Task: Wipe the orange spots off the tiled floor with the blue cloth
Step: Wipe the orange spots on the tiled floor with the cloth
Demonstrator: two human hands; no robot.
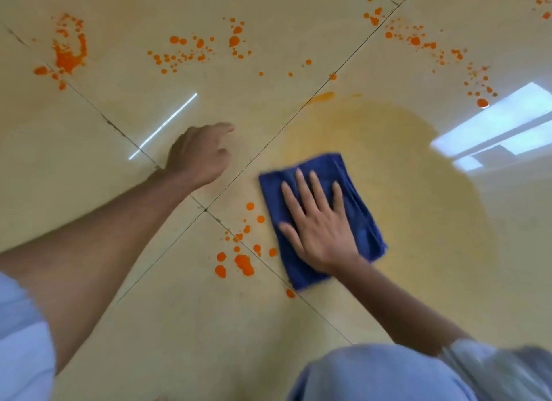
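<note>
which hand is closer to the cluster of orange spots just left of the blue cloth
Right. The right hand lies flat on the blue cloth, just right of the orange spots. The left hand rests on the floor farther up, beyond the tile joint.

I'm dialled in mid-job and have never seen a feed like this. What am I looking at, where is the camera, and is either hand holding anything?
There is no machine here: a person works with two bare hands. The single picture comes from a wide-angle camera on that person's head, looking down, so straight lines bend near the edges.

The surface is a glossy beige tiled floor with dark grout lines. Orange spots lie scattered just left of the cloth, and more sit across the top of the view, including a thick orange patch at the upper left. A pale yellowish smear spreads to the right of the cloth. The bright shapes are reflections of lights.

The right hand lies flat, fingers spread, pressing the folded blue cloth against the floor rather than gripping it. The left hand holds nothing; it looks braced on the tile with fingers curled.
</note>
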